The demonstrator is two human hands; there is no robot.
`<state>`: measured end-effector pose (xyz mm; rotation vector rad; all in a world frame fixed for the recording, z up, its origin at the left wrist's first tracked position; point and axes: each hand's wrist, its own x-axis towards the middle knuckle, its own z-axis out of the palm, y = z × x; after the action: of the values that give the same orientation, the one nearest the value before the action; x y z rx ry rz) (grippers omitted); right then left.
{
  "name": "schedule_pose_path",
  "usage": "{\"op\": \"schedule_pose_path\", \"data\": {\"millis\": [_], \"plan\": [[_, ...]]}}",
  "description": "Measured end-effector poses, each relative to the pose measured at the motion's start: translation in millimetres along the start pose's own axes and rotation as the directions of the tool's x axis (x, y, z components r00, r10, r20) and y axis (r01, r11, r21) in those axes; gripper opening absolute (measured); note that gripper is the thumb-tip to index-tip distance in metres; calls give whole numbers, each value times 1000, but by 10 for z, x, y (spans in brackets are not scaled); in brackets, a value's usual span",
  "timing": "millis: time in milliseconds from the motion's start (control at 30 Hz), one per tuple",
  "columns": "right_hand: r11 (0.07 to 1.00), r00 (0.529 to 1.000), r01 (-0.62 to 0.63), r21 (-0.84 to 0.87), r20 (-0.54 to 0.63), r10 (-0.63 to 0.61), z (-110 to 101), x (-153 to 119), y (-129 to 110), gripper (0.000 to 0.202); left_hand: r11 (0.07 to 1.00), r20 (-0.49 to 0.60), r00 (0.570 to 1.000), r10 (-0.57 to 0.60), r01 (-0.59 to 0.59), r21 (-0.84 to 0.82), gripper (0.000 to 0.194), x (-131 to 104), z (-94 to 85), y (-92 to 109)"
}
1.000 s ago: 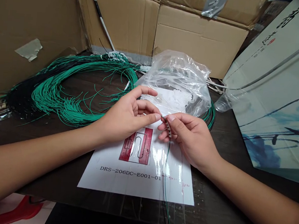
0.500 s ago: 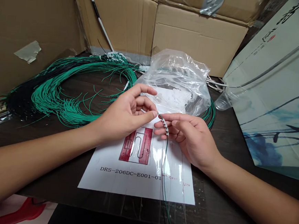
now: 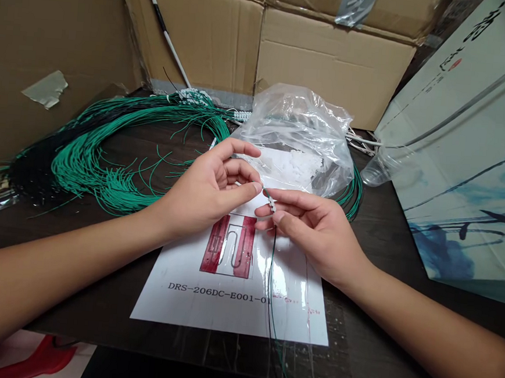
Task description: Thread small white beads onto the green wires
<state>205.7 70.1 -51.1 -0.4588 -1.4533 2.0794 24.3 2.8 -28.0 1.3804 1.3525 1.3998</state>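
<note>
Between thumb and forefinger, my left hand (image 3: 208, 191) pinches the tip of a green and black wire pair (image 3: 272, 284). My right hand (image 3: 323, 232) is closed around a short row of small white beads (image 3: 272, 204) strung on that pair, its thumb pressing them against the fingers. Part of the row is hidden behind the right thumb. Below the hand the two wires hang past the table edge. Under both hands lies a printed sheet (image 3: 173, 306) with a red drawing, covered by clear film.
A large coil of green and black wires (image 3: 80, 161) lies at left. Behind the hands sits a clear plastic bag (image 3: 302, 114) with white pieces in it. A clear plastic cup (image 3: 374, 174) lies at right. Cardboard boxes (image 3: 331, 73) and a white printed box (image 3: 468, 171) surround the table.
My right thumb has come down onto the white beads, covering part of the row. The beads sit slightly further up and left, while my left hand keeps its pinch.
</note>
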Motion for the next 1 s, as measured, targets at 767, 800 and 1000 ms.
{"op": "schedule_pose_path", "data": {"millis": [767,800,1000], "plan": [[987,997,57,-153,-51,-65,-17,-37,10,19,995,34,999,-13,16,-96,64,-84,114,45],[986,996,58,-158,-51,-67,-16,-37,9,19,995,32,999,-10,13,-94,62,-85,114,44],[975,995,44,-217,-76,-62,-4,-44,-1,16,999,52,999,11,-9,-43,54,-87,97,43]]}}
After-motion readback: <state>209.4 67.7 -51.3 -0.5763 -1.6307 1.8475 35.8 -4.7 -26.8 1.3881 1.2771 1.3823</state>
